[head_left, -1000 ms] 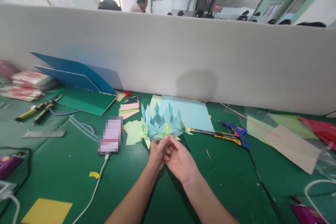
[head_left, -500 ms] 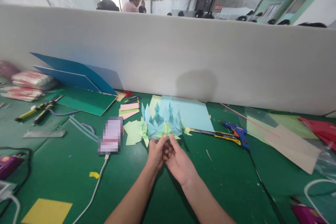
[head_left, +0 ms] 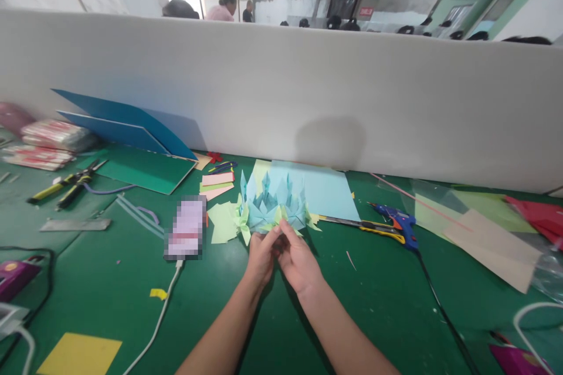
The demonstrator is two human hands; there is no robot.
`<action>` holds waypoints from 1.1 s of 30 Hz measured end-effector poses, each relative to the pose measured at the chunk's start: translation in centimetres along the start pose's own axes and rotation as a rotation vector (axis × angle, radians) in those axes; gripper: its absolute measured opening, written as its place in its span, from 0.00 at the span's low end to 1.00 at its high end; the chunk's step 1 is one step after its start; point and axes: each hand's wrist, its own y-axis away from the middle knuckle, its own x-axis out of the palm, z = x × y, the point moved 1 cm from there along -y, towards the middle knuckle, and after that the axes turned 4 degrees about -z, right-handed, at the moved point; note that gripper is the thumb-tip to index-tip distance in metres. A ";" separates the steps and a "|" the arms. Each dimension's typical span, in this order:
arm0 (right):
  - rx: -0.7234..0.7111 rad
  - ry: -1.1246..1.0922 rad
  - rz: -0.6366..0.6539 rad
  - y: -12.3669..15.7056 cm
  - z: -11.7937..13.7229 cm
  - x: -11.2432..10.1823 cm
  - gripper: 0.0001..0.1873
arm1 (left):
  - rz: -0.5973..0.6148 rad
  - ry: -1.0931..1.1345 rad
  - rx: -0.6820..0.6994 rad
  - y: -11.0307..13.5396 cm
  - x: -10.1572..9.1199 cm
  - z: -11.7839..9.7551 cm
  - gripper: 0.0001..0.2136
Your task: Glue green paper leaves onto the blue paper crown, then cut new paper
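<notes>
The folded paper flower (head_left: 271,211), pale blue with green leaves (head_left: 243,221), stood upright at the middle of the green table (head_left: 334,328), just before a light blue sheet (head_left: 329,190); whether its base touched the tabletop could not be told. The left hand (head_left: 262,258) and right hand (head_left: 299,262) met at its near side, thumb tips close together, pinching the lower front edge; the other fingers were curled and partly hidden. Pale green paper pieces (head_left: 223,224) lay left of the flower, near a blurred phone (head_left: 185,227). To the right lay a craft knife (head_left: 382,231) and a blue glue gun (head_left: 399,218).
</notes>
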 end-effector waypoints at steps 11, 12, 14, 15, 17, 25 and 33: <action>-0.059 -0.056 -0.030 -0.7 -0.3 0.0 0.16 | -0.054 0.141 -0.003 0.1 0.4 0.0 0.17; -0.063 -0.059 -0.025 -0.7 -0.2 0.0 0.16 | -0.043 0.138 -0.003 0.1 0.4 0.1 0.17; -0.064 -0.060 -0.014 -0.6 -0.2 0.1 0.16 | -0.008 0.105 0.005 0.1 0.2 0.2 0.16; -0.064 -0.062 -0.007 -0.6 -0.1 0.2 0.16 | 0.014 0.088 0.016 0.1 0.2 0.3 0.16; -0.080 -0.075 0.023 -0.6 0.1 0.2 0.16 | 0.078 0.096 0.047 0.2 0.2 0.4 0.16; -0.118 -0.147 0.016 -1.8 1.2 -0.5 0.13 | 0.240 0.434 -0.038 -0.4 0.3 -0.3 0.34; -0.117 -0.178 0.007 -1.8 0.9 -0.7 0.14 | 0.065 0.501 -0.056 -1.5 -0.7 -0.6 0.15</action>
